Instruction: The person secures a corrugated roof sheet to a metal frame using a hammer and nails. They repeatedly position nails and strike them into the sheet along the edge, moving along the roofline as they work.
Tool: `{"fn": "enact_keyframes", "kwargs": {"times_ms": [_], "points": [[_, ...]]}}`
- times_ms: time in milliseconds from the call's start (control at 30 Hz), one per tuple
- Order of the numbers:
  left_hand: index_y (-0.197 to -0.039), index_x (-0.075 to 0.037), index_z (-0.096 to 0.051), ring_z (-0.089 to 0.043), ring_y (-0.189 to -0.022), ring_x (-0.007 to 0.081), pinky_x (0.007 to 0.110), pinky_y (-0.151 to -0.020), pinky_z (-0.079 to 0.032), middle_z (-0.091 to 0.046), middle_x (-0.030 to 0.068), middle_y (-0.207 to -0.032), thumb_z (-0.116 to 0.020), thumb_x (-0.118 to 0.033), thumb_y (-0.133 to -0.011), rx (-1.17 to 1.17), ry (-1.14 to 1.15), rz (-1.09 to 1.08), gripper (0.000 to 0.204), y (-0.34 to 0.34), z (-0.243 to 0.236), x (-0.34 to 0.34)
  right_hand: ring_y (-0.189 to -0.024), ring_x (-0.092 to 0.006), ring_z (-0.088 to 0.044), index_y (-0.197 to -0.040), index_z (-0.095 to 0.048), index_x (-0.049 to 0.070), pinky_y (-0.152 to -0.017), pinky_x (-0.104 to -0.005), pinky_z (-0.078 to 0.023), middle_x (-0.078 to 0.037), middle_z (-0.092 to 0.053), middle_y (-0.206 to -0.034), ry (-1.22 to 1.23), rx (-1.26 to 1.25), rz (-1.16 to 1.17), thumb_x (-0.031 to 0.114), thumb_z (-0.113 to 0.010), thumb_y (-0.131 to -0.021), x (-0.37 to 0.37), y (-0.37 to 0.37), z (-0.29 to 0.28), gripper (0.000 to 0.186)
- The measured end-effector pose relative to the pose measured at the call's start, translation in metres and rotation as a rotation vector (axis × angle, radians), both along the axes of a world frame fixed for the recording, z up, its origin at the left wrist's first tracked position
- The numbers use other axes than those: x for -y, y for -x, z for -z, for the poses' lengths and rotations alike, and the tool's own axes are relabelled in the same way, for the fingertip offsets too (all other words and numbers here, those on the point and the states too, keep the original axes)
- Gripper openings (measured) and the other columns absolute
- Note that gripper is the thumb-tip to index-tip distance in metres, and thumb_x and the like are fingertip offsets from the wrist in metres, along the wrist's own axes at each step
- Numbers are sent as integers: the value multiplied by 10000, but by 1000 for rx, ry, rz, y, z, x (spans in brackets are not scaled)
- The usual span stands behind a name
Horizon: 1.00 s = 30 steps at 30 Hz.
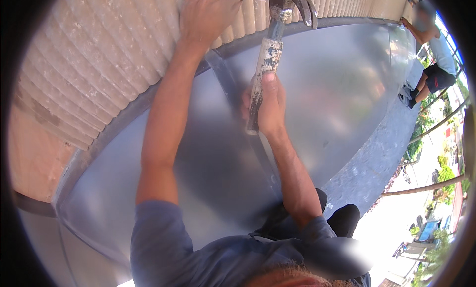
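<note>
My right hand (268, 104) is wrapped round the worn, paint-flecked handle of a claw hammer (267, 61), its thumb along the grip. The hammer stands nearly upright in view, its dark steel head at the top edge and apart from the wall. Against the beige ribbed wall (99, 54) my left hand (208, 15) is raised, its fingers bent together near the top rim. Whatever those fingers may hold is hidden. Below both hands stretches a smooth grey metal sheet (208, 138), crossed by a raised seam (225, 79).
A dark metal edge strip (116, 122) runs where the ribbed wall meets the sheet. At the far right another person (436, 54) crouches by the wall. Beyond a rough grey ledge (372, 163), the ground with greenery lies far below, with thin poles (426, 187) crossing in front.
</note>
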<state>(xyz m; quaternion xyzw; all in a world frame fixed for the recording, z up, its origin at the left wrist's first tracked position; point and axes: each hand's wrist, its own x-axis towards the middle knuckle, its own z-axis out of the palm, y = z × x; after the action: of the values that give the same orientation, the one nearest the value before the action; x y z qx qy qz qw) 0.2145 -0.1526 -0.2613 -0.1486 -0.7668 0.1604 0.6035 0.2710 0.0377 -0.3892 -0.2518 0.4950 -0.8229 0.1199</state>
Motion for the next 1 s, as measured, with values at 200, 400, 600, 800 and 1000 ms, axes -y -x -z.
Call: {"fn": "enact_keyframes", "kwargs": {"times_ms": [200,400,600,800,1000], "points": [[-726,-135,-702,-635,-731,236,412,-723,-458,-606,31,-717,-802,-175,-725,37,-14,-6,108,-1,-1,-4,-499,-131,-520,-1000,-518,39,-453,-282,-434,-51,-521,-656,-63,75,-27,622,-417,-1035,-1,6,-4,592],[-723,-123,-697,-639,-738,245,417,-736,-454,-608,39,-715,-801,-169,-726,30,-31,21,114,3,-1,1,-495,-129,-517,-1006,-524,45,-451,-284,-433,-45,-524,-649,-35,3,8,661,-440,-1016,2,-2,2,622],[-746,-115,-682,-636,-751,254,425,-727,-448,-610,44,-723,-810,-167,-721,10,-63,69,140,-1,-1,-3,-495,-127,-516,-1042,-529,33,-450,-285,-430,-45,-526,-646,-2,30,13,679,-435,-1008,1,1,2,653],[-794,-109,-646,-644,-751,280,430,-730,-451,-627,63,-723,-827,-160,-716,5,-111,68,204,-3,-4,-8,-491,-130,-520,-1048,-516,33,-438,-284,-426,-47,-526,-648,-12,-22,-11,672,-424,-1015,4,2,8,647],[-789,-97,-596,-652,-751,298,441,-727,-453,-649,78,-735,-840,-162,-728,19,-165,48,260,-2,-2,-10,-505,-125,-514,-1030,-517,33,-447,-276,-426,-49,-518,-650,21,37,-14,656,-429,-1019,5,4,4,629]]}}
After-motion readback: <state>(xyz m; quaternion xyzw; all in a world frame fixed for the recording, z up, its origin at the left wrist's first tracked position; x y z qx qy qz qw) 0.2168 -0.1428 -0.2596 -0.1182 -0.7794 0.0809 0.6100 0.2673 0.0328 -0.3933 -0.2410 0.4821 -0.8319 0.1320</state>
